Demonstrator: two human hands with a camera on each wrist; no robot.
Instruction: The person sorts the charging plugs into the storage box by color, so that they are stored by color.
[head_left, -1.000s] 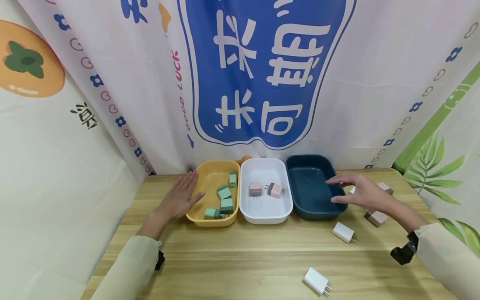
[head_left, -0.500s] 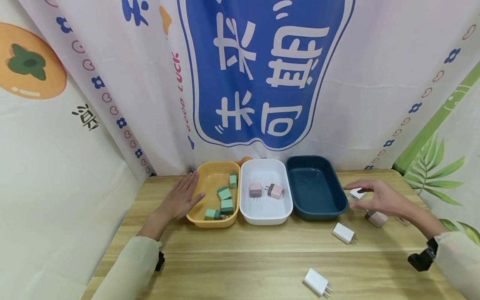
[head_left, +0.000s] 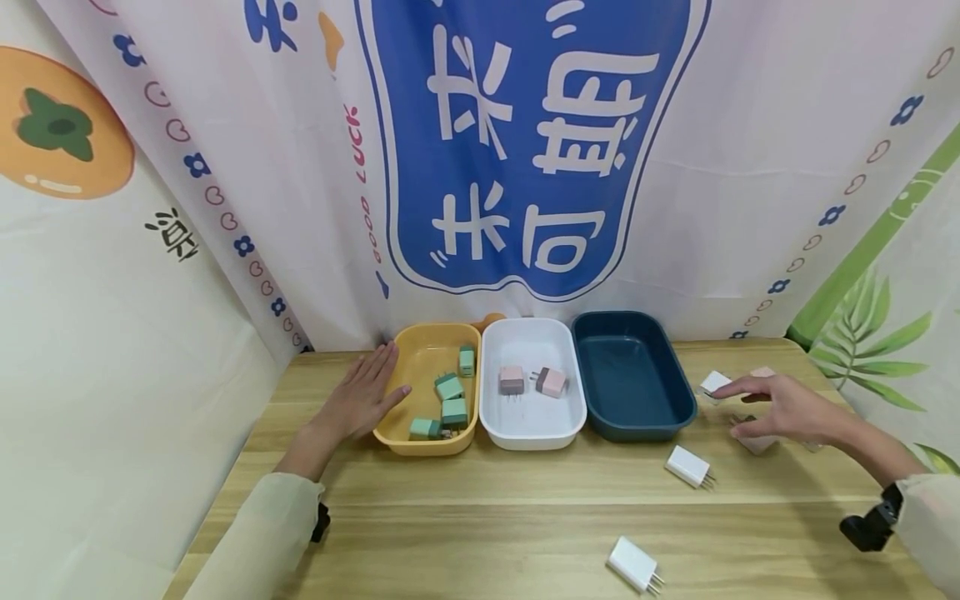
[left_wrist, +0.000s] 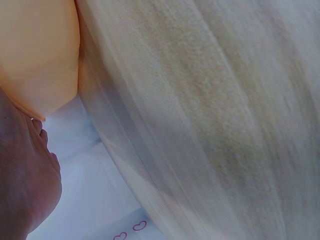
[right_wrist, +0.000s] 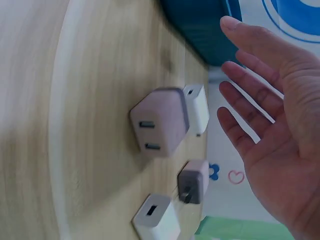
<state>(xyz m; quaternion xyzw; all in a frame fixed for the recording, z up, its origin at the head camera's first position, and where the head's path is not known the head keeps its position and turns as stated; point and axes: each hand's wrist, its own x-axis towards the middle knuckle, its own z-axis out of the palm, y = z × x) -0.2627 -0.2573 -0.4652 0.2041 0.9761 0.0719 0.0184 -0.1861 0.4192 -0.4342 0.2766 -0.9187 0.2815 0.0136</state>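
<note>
My left hand (head_left: 362,392) rests with spread fingers along the left rim of the yellow bin (head_left: 427,447). Inside that bin lie several green charger plugs (head_left: 453,412). My right hand (head_left: 795,408) is held over the loose plugs right of the dark blue bin (head_left: 633,432), its fingers apart and holding nothing. Beneath it sits a pink charger plug (head_left: 761,445), partly covered in the head view; in the right wrist view this pink plug (right_wrist: 159,122) shows two slots. A white charger plug (head_left: 715,383) lies by the index fingertip.
The white bin (head_left: 531,442) stands between the other two and holds two pink plugs (head_left: 552,382). Two white plugs lie nearer the front, one (head_left: 687,467) below the dark blue bin and one (head_left: 633,564) at the front. A printed curtain (head_left: 720,208) hangs behind the table.
My right hand has moved right, from over the dark blue bin's edge to above the loose plugs. The left hand stays on the yellow bin's rim.
</note>
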